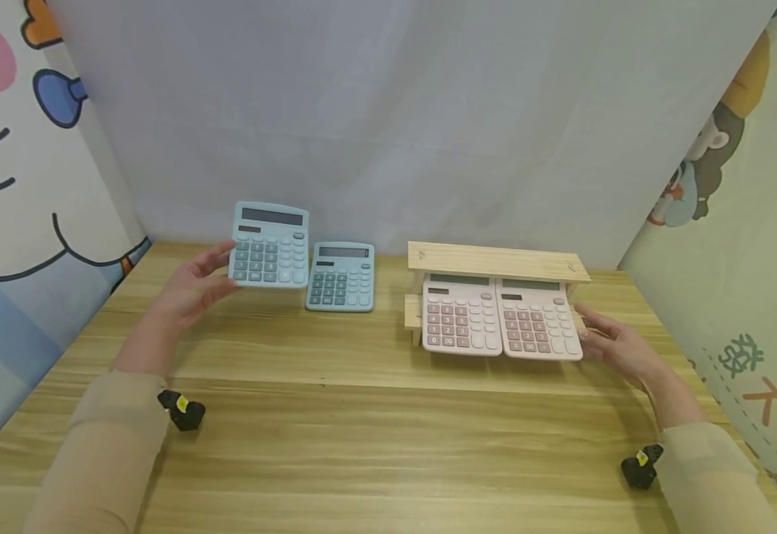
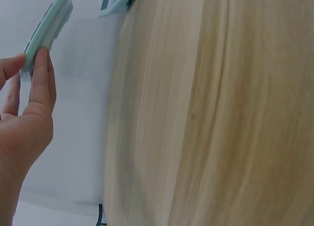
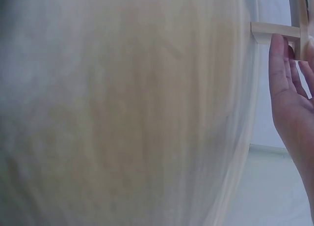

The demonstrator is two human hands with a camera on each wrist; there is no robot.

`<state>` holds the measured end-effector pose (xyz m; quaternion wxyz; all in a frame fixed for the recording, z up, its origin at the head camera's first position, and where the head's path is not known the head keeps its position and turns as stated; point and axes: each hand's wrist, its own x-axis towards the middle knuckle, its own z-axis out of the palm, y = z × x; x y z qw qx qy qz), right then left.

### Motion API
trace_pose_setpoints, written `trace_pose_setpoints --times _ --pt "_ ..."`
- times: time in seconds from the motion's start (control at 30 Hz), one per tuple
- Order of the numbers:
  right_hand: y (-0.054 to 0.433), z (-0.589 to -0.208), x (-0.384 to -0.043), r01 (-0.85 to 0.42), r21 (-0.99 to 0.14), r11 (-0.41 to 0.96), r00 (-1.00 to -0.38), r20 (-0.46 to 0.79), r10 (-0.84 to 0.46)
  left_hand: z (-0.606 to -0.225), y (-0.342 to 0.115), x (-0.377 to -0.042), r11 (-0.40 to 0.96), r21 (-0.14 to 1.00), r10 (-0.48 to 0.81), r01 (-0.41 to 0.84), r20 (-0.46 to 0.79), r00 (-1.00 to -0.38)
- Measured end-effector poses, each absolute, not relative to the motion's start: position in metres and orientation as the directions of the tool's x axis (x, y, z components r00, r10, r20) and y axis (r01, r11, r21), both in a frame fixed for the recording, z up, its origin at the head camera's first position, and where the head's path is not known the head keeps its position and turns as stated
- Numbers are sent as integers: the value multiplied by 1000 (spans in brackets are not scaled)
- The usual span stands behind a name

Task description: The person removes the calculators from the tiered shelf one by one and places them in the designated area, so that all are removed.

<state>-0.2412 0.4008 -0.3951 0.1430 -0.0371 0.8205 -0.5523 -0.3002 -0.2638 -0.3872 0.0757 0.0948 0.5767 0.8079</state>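
My left hand (image 1: 191,291) pinches a light-blue calculator (image 1: 270,245) by its left edge, thumb on one side and fingers on the other. It is held up, keys toward me, over the back left of the table; the left wrist view shows it (image 2: 46,32) edge-on. A second blue calculator (image 1: 341,277) leans at the back, just right of it. Two pink calculators, a left one (image 1: 461,317) and a right one (image 1: 540,322), sit side by side on a small wooden stand (image 1: 495,261). My right hand (image 1: 618,350) grips the stand's right side, beside the right pink calculator's edge; its thumb is partly hidden.
The wood-grain table (image 1: 375,445) runs back to a pale grey curtain (image 1: 375,119). Cartoon-printed panels (image 1: 14,222) stand along the left and right sides. A black wrist camera (image 1: 184,411) is strapped to each sleeve.
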Motion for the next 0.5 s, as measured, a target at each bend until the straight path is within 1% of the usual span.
trace_pose_setpoints --times 0.2,0.33,0.5 --pt "402 -395 -242 86 -928 364 -955 -181 -236 -393 -269 -307 -247 967 221 -62 -6 -975" --pt "402 -396 -243 81 -937 341 -952 -173 -251 -398 -272 -311 -170 982 207 -86 -50 -977" --pt "403 -397 -243 83 -934 347 -953 -177 -248 -403 -275 -315 -97 989 206 -107 -85 -975"
